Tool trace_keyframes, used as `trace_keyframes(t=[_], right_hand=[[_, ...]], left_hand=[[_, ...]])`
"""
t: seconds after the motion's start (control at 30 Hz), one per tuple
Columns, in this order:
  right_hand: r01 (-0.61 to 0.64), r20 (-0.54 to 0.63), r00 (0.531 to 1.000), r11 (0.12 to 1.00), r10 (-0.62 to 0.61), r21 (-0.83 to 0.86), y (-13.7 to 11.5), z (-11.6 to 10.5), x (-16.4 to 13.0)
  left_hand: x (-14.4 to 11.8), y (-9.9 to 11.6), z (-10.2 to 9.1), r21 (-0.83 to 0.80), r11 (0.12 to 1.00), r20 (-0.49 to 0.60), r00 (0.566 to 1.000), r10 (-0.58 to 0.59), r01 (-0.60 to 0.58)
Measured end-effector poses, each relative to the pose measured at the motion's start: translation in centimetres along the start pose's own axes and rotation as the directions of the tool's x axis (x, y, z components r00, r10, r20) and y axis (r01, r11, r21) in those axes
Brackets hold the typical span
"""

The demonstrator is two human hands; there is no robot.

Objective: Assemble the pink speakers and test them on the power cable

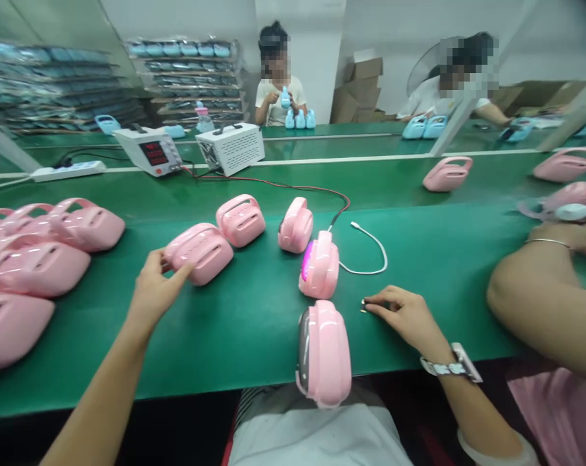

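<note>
Pink, glossy plastic fills the left grip (151,278) in the head view: thumb and fingers are spread around the near end of a rounded, handled case (200,255), which sits on the green surface (254,349). Whether its weight is partly lifted, I cannot tell. Just beyond that grip is a second case (241,221), so close that a careless swing could knock the two together and scuff their smooth shells.

The right grip (409,314) is almost closed, thumb and forefinger pinching a small plug-like piece (363,306), dark with a bright metal end. Something so small could slip from the fingertips, and pressing it in at a slant might bend its metal.

Left of the right grip stands a lit case (320,268) glowing magenta; a red-and-black lead (293,186) runs towards its top, and a forearm catching that lead could pull the case over. Beyond the same grip curls a thin, matte white cable (384,255), another likely snag.

Nearer the wearer, between the two grips, an upright dark-fronted case (327,353) overlaps the surface's front edge; if its base overhangs, a nudge could drop it. Left of the left grip, more cases (45,265) crowd together, all bulging sides and arched handles.
</note>
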State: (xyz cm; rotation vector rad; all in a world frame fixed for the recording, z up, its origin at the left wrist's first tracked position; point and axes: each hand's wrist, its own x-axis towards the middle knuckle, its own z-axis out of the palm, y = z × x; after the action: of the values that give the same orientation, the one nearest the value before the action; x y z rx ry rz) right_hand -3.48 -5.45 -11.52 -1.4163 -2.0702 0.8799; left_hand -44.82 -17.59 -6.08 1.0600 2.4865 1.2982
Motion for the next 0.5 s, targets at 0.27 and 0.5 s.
trace_keyframes(t=[0.27,0.5], right_hand=[[-0.091,0.077,0.993,0.996,0.091,-0.008,1.6,-0.2,0.8],[-0.049,0.059,0.997,0.999,0.049,-0.004,1.5,-0.1,1.1]], left_hand=[[-1.6,1.6,0.4,-0.057,0.972,-0.006,0.974,0.226,-0.226],[-6.2,1.6,-0.6,-0.249,0.956,0.050,0.984,0.172,-0.155]])
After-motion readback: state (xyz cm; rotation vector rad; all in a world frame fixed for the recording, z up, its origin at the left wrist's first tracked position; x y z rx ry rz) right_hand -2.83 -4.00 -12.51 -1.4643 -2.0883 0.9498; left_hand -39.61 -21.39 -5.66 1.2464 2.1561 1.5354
